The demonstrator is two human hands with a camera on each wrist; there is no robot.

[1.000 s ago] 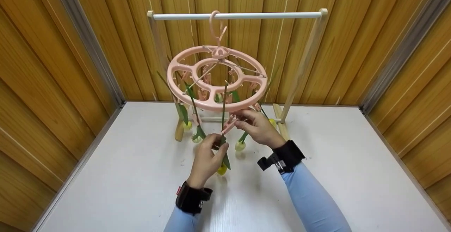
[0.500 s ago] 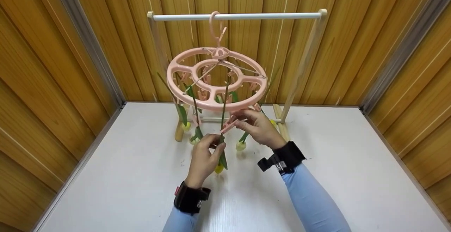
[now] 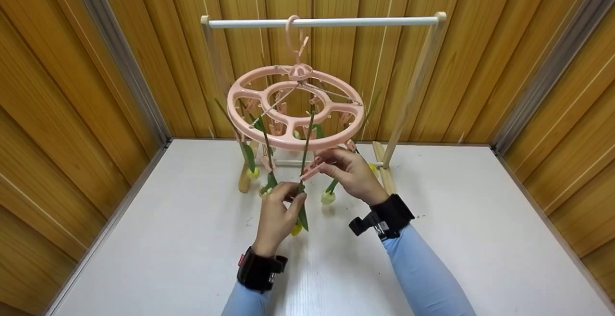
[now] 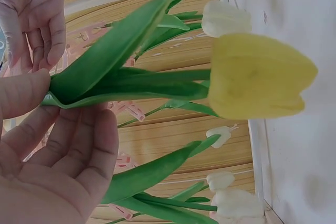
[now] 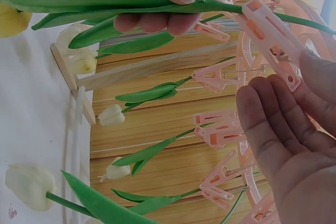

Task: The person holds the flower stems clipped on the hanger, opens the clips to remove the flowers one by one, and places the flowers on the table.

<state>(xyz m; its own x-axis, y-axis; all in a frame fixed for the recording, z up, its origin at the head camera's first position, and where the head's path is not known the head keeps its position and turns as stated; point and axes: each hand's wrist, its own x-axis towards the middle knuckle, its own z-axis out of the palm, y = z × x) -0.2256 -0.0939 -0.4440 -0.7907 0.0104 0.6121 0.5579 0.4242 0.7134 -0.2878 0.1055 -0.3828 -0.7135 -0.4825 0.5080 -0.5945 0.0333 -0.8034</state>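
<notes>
Left hand (image 3: 277, 210) fingers pinch the yellow tulip (image 3: 303, 181) stem below the peg. Right hand (image 3: 350, 171) fingers squeeze the pink peg (image 3: 312, 171) open. Seat the stem deep between the peg tips before easing pressure.

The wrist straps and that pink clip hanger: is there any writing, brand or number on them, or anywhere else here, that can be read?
No text can be read in any view.
Left wrist strap: a small red tag on its edge, too small to read.
Right wrist strap: a pale patch by the buckle, too blurred to read.
Pink clip hanger, its clips, the yellow tulip and the white rail: no lettering shows.
</notes>
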